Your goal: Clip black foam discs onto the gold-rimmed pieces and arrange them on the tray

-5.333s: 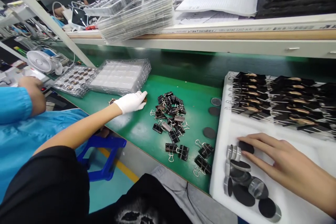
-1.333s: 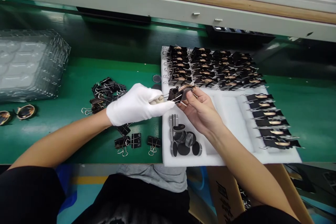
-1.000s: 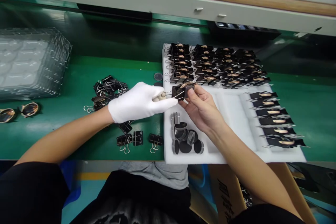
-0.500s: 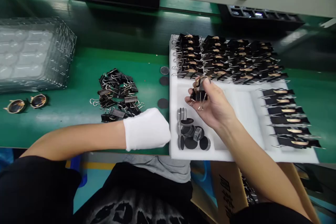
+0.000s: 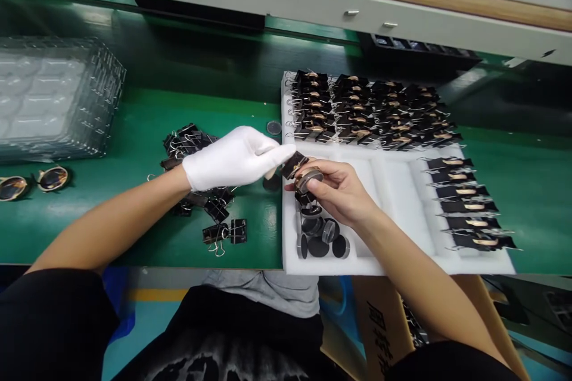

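Note:
My left hand [image 5: 239, 161], in a white glove, pinches a black binder clip [image 5: 294, 165] between thumb and fingers. That clip is held against a round disc [image 5: 309, 178] with a gold-coloured edge, which my bare right hand [image 5: 346, 190] grips by its sides. A second black clip [image 5: 305, 197] sits at the disc's lower edge, partly hidden. Both hands meet above the left edge of a white foam tray [image 5: 447, 265]. Below them, loose dark and clear discs [image 5: 318, 246] lie in a tray compartment. Under my left wrist is a pile of binder clips [image 5: 190, 138], partly covered.
Rows of clipped pieces [image 5: 355, 98] fill the tray's back, and another column [image 5: 465, 191] stands at its right. Two binder clips [image 5: 224, 232] lie near the table's front. Clear plastic trays [image 5: 53, 98] are stacked at left, behind sunglasses [image 5: 52, 178]. A shelf edge [image 5: 313, 6] crosses above.
My left hand has risen from beside the tray's front left corner and now holds a binder clip at the disc. My right hand has moved left and slightly down with the disc.

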The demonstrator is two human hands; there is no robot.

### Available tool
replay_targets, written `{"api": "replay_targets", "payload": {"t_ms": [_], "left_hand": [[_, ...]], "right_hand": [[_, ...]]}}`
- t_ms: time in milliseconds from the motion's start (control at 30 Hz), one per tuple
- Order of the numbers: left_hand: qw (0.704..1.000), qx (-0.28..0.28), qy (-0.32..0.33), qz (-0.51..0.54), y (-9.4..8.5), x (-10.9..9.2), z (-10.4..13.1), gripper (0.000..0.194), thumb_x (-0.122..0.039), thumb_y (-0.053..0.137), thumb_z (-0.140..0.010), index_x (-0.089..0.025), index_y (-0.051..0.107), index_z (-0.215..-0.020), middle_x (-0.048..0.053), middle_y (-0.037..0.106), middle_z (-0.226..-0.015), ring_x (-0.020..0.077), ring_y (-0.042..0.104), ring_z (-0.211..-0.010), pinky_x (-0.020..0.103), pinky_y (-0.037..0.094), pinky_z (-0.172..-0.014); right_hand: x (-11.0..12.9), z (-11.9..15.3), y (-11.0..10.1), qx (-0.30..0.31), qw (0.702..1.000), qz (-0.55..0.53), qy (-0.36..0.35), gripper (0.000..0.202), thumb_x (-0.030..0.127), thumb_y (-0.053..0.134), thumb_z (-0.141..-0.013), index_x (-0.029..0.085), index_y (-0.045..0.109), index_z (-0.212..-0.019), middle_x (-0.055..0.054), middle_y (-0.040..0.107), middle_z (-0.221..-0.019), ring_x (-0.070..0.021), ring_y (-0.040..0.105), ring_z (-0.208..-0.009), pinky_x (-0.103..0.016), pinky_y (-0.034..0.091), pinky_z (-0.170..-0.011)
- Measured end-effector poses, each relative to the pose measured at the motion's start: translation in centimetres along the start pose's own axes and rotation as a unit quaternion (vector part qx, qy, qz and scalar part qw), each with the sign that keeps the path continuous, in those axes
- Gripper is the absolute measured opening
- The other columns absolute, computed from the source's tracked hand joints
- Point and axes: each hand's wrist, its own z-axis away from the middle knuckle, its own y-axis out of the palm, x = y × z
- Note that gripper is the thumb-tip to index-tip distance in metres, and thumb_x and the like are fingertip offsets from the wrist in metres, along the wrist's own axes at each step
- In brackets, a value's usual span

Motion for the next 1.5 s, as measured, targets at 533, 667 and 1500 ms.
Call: {"api": "replay_targets", "payload": {"t_ms": [533, 667, 1500], "left_hand": [[0.971, -0.059, -0.003, -0.232, 0.2, -0.3, -0.1, 0.056, -0.062, 0.048, -0.088, -0.023, 0.026, -0.055, -0.004, 0.022, -0.05, 0.0111, 0.022, -0.05, 0.033, 0.018, -0.056], [0.99, -0.085, 0.008, -0.117, 0.0, -0.3, 0.0, 0.052, -0.048, 0.049, -0.092, -0.022, 0.02, -0.058, -0.004, 0.018, -0.059, 0.0088, 0.02, -0.056, 0.03, 0.02, -0.056], [0.966, -0.032, 0.213, -0.141, 3.2, 0.8, 0.9, 0.049, -0.034, 0.057, -0.097, -0.021, 0.025, -0.062, -0.006, 0.019, -0.059, 0.0097, 0.016, -0.055, 0.032, 0.016, -0.053]], "right_hand": [[1.5, -0.1, -0.3, -0.048, 0.996, 0.066, 0.041, 0.026, 0.05, 0.076, -0.095, 0.026, 0.071, -0.104, -0.003, 0.072, -0.102, -0.0173, 0.071, -0.08, -0.034, 0.058, -0.078], [2.3, -0.3, -1.1, -0.073, 0.981, 0.176, 0.032, 0.025, 0.043, 0.08, -0.091, 0.023, 0.068, -0.096, 0.0, 0.068, -0.087, -0.0154, 0.065, -0.071, -0.032, 0.054, -0.071], [4.5, 0.2, -1.8, 0.133, 0.93, 0.341, 0.022, 0.012, 0.008, 0.066, -0.08, 0.019, 0.067, -0.084, 0.002, 0.069, -0.079, -0.0132, 0.062, -0.072, -0.024, 0.047, -0.066]]}}
